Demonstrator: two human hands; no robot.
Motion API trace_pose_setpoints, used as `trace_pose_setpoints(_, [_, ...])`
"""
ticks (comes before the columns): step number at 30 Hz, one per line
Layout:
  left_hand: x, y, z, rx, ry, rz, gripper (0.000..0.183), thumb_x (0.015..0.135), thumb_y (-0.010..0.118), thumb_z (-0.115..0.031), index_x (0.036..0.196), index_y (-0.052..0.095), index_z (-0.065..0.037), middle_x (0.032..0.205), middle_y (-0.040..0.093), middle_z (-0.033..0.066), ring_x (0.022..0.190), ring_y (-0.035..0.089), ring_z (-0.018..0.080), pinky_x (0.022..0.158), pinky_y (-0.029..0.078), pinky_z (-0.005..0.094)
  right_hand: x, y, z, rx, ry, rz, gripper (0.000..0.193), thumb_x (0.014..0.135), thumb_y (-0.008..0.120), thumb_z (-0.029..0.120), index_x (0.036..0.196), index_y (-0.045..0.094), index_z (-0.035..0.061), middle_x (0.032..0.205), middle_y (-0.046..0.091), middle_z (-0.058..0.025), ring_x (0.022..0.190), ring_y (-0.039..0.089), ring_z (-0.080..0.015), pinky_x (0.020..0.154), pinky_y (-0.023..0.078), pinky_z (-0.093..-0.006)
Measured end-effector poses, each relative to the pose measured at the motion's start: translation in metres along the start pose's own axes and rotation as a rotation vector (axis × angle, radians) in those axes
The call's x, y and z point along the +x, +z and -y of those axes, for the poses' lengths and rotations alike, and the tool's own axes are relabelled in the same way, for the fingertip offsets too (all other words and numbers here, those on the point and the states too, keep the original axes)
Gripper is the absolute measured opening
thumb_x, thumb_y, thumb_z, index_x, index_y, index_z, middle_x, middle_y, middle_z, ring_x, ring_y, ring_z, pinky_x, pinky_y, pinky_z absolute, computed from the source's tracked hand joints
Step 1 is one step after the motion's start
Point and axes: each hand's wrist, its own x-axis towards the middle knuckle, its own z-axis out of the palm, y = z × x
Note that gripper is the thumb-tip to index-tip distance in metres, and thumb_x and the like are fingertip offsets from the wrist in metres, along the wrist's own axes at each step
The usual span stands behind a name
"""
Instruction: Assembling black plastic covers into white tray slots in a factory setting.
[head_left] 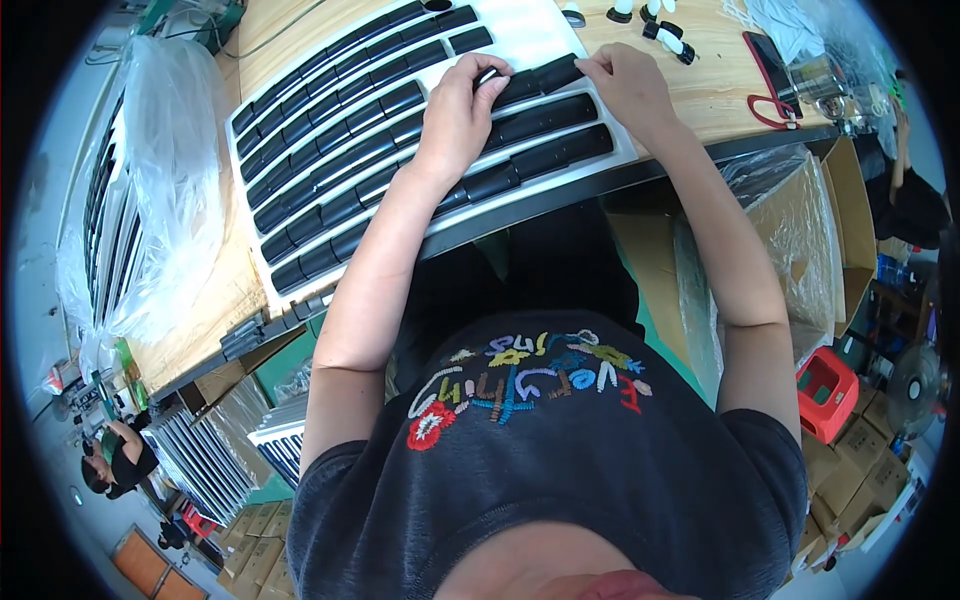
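A white tray lies on the table, with rows of short black cylindrical pieces set end to end in it. My left hand is over the middle rows, its thumb and fingers closed on a small black cylindrical piece. At the right end of the same row, my right hand has its fingertips pinched together against the end of another black piece. What lies between those fingertips is mostly hidden.
Small black-and-white parts lie past the tray, near a dark phone with a red strap. Clear plastic covers another stack of trays at left. A cardboard box and a red stool stand at right.
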Motion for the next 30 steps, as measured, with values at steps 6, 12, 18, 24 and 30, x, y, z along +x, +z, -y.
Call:
trace_pose_setpoints(6, [0.003, 0.000, 0.003, 0.102, 0.030, 0.011, 0.017, 0.099, 0.055, -0.011, 0.113, 0.057, -0.002, 0.108, 0.071, 0.0135, 0.107, 0.067, 0.0290, 0.092, 0.051, 0.0360, -0.013, 0.006, -0.003, 0.020, 0.033, 0.079, 0.031, 0.091, 0.067, 0.027, 0.082, 0.065, -0.0022, 0.072, 0.063, -0.0132, 0.066, 0.059, -0.0240, 0.066, 0.047, -0.0349])
trace_pose_setpoints(12, [-0.005, -0.008, -0.008, -0.107, -0.088, -0.153, 0.022, 0.095, 0.064, -0.010, 0.114, 0.056, 0.000, 0.106, 0.073, 0.0128, 0.101, 0.068, 0.0178, 0.090, 0.049, 0.0274, 0.027, -0.012, -0.029, -0.044, -0.155, -0.155, 0.028, 0.092, 0.065, 0.024, 0.083, 0.063, -0.0030, 0.074, 0.063, -0.0146, 0.066, 0.059, -0.0254, 0.067, 0.047, -0.0365])
trace_pose_setpoints(18, [-0.005, -0.014, -0.021, -0.791, -0.325, -0.065, 0.023, 0.094, 0.068, -0.015, 0.113, 0.067, -0.002, 0.092, 0.071, 0.0061, 0.083, 0.067, 0.0095, 0.074, 0.050, 0.0203, 0.074, -0.014, -0.086, -0.129, -0.206, -0.328, 0.036, 0.096, 0.051, 0.033, 0.099, 0.065, -0.0001, 0.100, 0.067, -0.0191, 0.096, 0.061, -0.0331, 0.083, 0.049, -0.0418])
trace_pose_setpoints(24, [-0.028, -0.010, -0.022, -1.149, -0.339, -0.076, 0.028, 0.094, 0.067, -0.011, 0.119, 0.061, -0.001, 0.089, 0.066, 0.0045, 0.079, 0.065, 0.0115, 0.075, 0.051, 0.0215, -0.002, -0.032, -0.039, 0.175, -0.009, 0.003, 0.018, 0.099, 0.056, 0.017, 0.106, 0.060, 0.0019, 0.098, 0.065, -0.0048, 0.082, 0.061, -0.0110, 0.073, 0.049, -0.0290])
trace_pose_setpoints(30, [-0.038, -0.012, -0.033, -1.194, -0.275, -0.005, 0.021, 0.096, 0.064, -0.013, 0.115, 0.059, -0.005, 0.092, 0.064, 0.0032, 0.080, 0.062, 0.0085, 0.076, 0.051, 0.0219, -0.056, -0.048, 0.057, 0.480, -0.113, 0.223, 0.018, 0.100, 0.056, 0.018, 0.111, 0.060, 0.0040, 0.102, 0.067, -0.0047, 0.082, 0.058, -0.0079, 0.070, 0.046, -0.0240])
